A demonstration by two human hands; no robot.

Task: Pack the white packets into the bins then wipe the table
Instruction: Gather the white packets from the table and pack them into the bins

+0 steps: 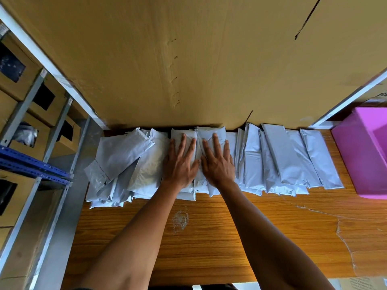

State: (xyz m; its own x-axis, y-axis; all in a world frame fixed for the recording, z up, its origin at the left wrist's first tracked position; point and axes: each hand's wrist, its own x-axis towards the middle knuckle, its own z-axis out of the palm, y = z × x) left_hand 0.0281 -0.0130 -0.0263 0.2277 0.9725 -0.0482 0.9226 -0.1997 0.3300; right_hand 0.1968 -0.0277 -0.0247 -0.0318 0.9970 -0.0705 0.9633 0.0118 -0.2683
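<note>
Left hand (180,164) and right hand (217,164) flat, fingers straight, side by side, pressing middle white packets (282,155). Packet row spans wooden table (230,237) far edge, extending 9 and 3 o'clock from hands, against cardboard sheet (188,59). Pink bin (364,155) at 3 o'clock, beyond row's end.

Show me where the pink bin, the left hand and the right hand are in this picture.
pink bin (356,155): head view, on its left outer wall.
left hand (181,164): head view, on the back of the hand, fingers flat on the white packets (289,155).
right hand (217,164): head view, on the back of the hand.
</note>
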